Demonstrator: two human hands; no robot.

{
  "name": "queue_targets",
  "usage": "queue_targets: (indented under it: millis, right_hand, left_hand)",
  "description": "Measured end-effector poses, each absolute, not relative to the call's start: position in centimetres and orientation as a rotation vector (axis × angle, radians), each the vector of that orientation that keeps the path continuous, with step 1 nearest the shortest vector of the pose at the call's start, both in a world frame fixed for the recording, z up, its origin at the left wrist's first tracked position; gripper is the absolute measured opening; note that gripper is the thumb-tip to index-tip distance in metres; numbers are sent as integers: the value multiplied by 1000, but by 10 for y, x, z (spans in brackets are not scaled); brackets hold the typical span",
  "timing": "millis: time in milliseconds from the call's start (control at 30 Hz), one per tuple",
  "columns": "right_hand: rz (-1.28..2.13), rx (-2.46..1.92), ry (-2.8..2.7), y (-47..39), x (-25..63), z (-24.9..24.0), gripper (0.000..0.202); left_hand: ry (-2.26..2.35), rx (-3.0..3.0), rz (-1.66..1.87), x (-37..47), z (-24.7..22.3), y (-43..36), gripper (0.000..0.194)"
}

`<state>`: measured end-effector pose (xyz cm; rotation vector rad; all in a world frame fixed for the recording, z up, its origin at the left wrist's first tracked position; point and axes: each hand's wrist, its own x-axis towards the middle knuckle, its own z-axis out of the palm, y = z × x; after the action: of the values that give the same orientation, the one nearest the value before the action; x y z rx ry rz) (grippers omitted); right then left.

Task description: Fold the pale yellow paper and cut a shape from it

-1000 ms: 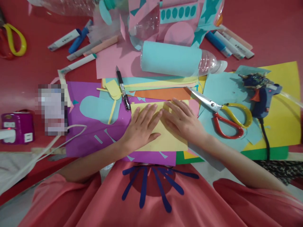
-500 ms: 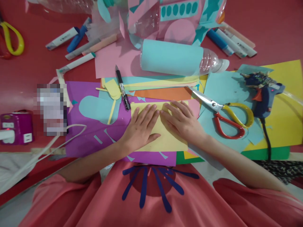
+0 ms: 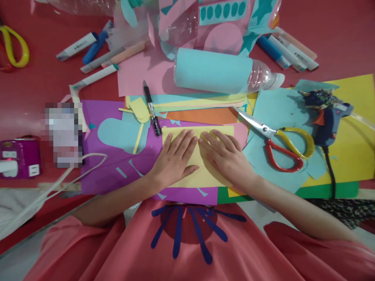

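Hands pressed flat, side by side, on yellow paper.
Left hand point(image 3: 175, 158) and right hand point(image 3: 227, 156), fingers spread, lie palm-down on the yellow sheet point(image 3: 202, 173) beneath them; scissors point(image 3: 272, 136) lie just right of the right hand, a black pen point(image 3: 152, 109) beyond the left.
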<state>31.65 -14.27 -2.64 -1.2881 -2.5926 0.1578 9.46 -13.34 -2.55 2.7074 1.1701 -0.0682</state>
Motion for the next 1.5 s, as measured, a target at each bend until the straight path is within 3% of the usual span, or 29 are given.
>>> queue_targets:
  millis: [700,1067,1500]
  right_hand:
    - [74,-1258,-2654,-151,314,-28,45]
    - [140,-1359,-2589,-165,306,-32,65]
    - [155,-1338,-2614,-157,310,-27,55]
  left_hand:
    - [1165,2666,-12,94,-27,-133,73]
    - [1166,2744,65,94,-28,-133,70]
    - [1166,2729,33,95,-27,-132,71]
